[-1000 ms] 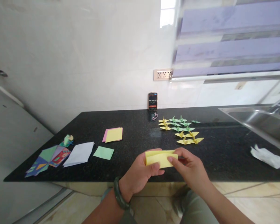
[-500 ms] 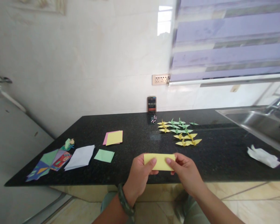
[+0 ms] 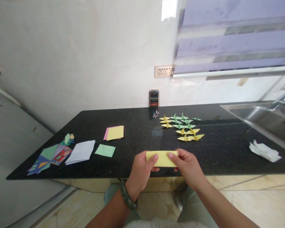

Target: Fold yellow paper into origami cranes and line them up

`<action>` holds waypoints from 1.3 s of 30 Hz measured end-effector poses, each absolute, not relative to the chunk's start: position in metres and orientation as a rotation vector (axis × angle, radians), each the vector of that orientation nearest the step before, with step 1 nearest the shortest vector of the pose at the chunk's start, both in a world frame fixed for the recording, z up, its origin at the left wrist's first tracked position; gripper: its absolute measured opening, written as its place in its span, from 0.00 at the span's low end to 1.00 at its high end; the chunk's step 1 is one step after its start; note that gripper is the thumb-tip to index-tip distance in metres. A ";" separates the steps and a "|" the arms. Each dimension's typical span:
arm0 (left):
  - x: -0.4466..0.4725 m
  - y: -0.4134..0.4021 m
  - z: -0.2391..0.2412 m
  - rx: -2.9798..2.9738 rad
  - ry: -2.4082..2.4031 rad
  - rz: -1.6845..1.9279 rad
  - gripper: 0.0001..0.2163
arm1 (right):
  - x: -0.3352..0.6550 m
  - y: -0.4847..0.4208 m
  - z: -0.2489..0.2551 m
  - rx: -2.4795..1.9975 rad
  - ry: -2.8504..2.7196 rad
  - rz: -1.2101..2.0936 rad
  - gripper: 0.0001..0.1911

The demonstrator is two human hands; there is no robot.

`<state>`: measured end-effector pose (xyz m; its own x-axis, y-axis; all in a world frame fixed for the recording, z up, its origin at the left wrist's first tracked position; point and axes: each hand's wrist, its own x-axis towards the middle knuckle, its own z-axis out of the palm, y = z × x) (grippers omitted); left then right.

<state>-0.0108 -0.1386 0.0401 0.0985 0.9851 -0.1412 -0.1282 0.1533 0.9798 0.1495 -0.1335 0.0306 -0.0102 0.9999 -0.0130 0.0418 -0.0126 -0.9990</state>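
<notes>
A yellow paper (image 3: pixel 161 158), folded into a flat strip, is held over the front edge of the black counter (image 3: pixel 137 126). My left hand (image 3: pixel 142 169) pinches its left end, thumb on top. My right hand (image 3: pixel 187 166) pinches its right end the same way. Both hands are closed on the strip. A dark bangle sits on my left wrist.
Several yellow and green paper cranes (image 3: pixel 182 126) lie behind the hands. Loose sheets lie to the left: yellow on pink (image 3: pixel 114 133), green (image 3: pixel 105 150), white (image 3: pixel 80 152), patterned (image 3: pixel 49 158). A phone (image 3: pixel 154 98) leans on the wall. A crumpled tissue (image 3: pixel 263 151) and a sink (image 3: pixel 266 118) are at the right.
The paper's two layers, slightly apart a second ago, now lie flat together as one strip. Both hands stay at its ends; the view has shifted a little.
</notes>
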 end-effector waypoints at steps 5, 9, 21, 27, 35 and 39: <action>-0.011 -0.139 0.040 1.043 1.111 1.087 0.16 | 0.148 -0.131 0.030 -1.234 -1.223 1.253 0.19; -0.010 -0.137 0.037 0.998 1.096 1.080 0.16 | 0.148 -0.129 0.027 -1.237 -1.218 1.292 0.19; -0.009 -0.138 0.033 0.899 1.089 1.092 0.15 | 0.148 -0.129 0.023 -1.269 -1.178 1.349 0.18; -0.008 -0.138 0.034 0.897 1.083 1.101 0.16 | 0.148 -0.128 0.021 -1.255 -1.180 1.345 0.18; -0.007 -0.139 0.036 0.890 1.088 1.092 0.16 | 0.147 -0.129 0.022 -1.252 -1.165 1.341 0.18; -0.007 -0.139 0.036 0.883 1.088 1.095 0.16 | 0.146 -0.128 0.024 -1.249 -1.167 1.336 0.18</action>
<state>-0.0068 -0.1392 0.0362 0.0913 0.9689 -0.2299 -0.2366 0.2454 0.9401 0.1465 -0.1285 0.0236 -0.0452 0.9929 -0.1103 -0.0247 -0.1114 -0.9935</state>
